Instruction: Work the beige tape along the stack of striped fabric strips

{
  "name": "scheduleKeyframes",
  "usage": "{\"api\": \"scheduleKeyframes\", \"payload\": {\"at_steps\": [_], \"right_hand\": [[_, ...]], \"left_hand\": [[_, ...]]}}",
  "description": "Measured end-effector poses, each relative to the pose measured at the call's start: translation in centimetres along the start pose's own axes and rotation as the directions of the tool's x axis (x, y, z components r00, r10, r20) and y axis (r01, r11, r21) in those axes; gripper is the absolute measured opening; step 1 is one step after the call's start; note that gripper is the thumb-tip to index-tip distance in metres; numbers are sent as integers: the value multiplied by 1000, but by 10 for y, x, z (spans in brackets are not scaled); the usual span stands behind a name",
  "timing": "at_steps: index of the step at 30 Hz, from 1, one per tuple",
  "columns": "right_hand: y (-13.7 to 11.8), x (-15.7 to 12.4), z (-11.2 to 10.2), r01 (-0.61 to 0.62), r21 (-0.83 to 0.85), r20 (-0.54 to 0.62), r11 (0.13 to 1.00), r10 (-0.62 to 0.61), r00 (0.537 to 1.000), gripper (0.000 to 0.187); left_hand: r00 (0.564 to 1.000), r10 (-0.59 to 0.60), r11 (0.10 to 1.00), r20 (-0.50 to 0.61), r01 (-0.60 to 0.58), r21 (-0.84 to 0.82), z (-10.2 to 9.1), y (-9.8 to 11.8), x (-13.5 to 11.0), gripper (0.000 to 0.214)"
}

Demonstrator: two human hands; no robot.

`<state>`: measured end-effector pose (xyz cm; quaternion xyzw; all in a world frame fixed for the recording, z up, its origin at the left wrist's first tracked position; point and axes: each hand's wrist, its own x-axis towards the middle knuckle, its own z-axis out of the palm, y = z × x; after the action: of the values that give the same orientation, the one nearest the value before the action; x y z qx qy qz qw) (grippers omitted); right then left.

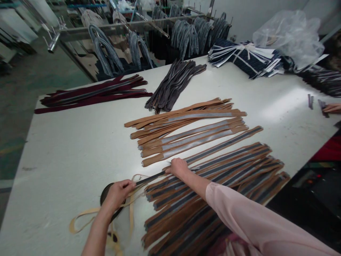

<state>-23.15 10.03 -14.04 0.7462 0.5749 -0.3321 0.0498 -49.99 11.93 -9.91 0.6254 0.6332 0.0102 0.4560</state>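
One left hand (121,191), one right hand (178,167), one co-worker's hand (333,108), one tape roll (105,193), one maroon bundle (93,93), one plastic bag (290,33), one table (80,149).

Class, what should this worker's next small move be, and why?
Probably part the dark tape just beside the right hand: it runs straight from there to the left hand, while beyond the right hand a dark band already lies along the brown strip.
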Motion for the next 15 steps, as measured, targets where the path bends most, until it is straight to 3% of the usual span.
{"api": "scheduleKeyframes", "payload": {"at_steps": [6,11,15], "right_hand": [[-3,-4,1,21,-65,-21,998,-23,1000,53],[9,-27,-2,209,66,-40,976,-207,978,47],[20,-47,2,306,53,-108,951,-299,948,39]], "left_hand": [[999,-25,973,33,32,-228,-12,21,-11,40],[1000,-8,922,-8,5,-386,1,50,-12,37],[999,-45,828,-16,29,-560,13,57,-12,33]]}}
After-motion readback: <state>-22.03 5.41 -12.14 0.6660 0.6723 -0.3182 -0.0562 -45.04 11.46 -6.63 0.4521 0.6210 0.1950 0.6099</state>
